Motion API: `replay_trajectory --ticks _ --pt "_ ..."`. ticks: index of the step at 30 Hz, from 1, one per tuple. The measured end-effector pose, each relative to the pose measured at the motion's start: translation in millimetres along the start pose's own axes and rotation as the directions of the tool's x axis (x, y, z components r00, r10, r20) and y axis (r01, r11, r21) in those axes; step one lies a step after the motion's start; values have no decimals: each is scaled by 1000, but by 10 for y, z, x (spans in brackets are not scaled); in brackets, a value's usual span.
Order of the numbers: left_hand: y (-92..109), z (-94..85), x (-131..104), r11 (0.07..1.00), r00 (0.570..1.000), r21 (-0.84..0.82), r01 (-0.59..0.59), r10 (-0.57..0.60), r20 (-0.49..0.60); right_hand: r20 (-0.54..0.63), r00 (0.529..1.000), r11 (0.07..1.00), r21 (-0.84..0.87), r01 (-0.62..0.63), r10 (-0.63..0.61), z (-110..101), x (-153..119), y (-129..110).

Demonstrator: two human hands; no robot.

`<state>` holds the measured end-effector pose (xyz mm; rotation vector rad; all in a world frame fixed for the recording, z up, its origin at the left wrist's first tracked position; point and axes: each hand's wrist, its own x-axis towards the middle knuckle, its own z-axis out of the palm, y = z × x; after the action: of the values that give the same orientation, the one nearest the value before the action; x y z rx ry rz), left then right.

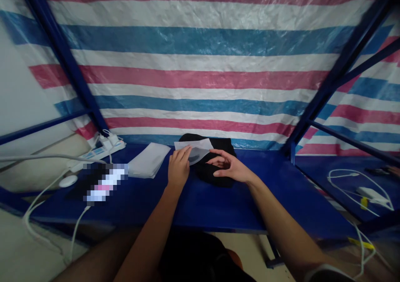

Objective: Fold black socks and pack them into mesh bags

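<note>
My left hand (179, 165) grips a translucent whitish sleeve (200, 152) by its left side, fingers laid over it and thumb hidden. A curved lower edge shows on the sleeve; whether anything is inside, I cannot tell. My right hand (229, 165) is at the sleeve's right side, index fingertip at its edge, thumb held apart below and the other fingers curled. Under the sleeve and both hands lies a bunched black cloth (215, 177) on the blue tabletop (225, 211). Left of my left hand rests a stack of similar whitish sleeves (149, 160).
A lit phone (106, 184), blurred out, lies on the left with a white cable. Behind it are a power strip (96, 153) with plugs and a round white object (68, 181). Blue metal posts (62, 61) frame a striped tarp (200, 78). A white charger (373, 195) lies right.
</note>
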<state>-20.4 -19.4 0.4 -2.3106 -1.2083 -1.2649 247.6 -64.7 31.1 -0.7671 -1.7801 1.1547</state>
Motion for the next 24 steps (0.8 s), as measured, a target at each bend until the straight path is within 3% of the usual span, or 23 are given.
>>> replay_trajectory --ticks 2,4,8,12,14,16,19,21,22,24 --pt "57 3 1 1000 1000 -15 -13 13 1 -99 995 999 44 -3 7 33 49 77" --pt "129 23 4 999 999 -38 -31 30 -26 -283 959 1000 21 -6 11 62 113 193" --pt "309 83 -1 992 995 -86 -94 91 -32 -600 799 995 -94 -36 -28 65 204 410" --pt "492 98 -46 954 962 -222 -203 236 135 -675 735 988 -146 -53 -61 -4 211 482" --pt "544 64 -68 917 935 -347 -198 283 214 -691 720 990 -136 -41 -65 -38 206 467" --pt "543 8 -63 878 942 -460 -130 255 221 -695 717 991 -121 -50 -49 -57 202 432" --pt "429 -69 13 876 1000 -482 27 -19 21 -636 771 992 -117 -44 -41 -49 195 353" --pt "306 -80 88 855 967 -500 139 -226 -118 -557 828 992 -126 -3 -68 -19 185 295" --pt "247 -72 121 816 943 -544 194 -308 -127 -510 856 991 -133 17 -83 2 179 268" --pt "163 -44 163 669 904 -675 311 -428 -9 -417 904 989 -143 43 -99 60 170 229"
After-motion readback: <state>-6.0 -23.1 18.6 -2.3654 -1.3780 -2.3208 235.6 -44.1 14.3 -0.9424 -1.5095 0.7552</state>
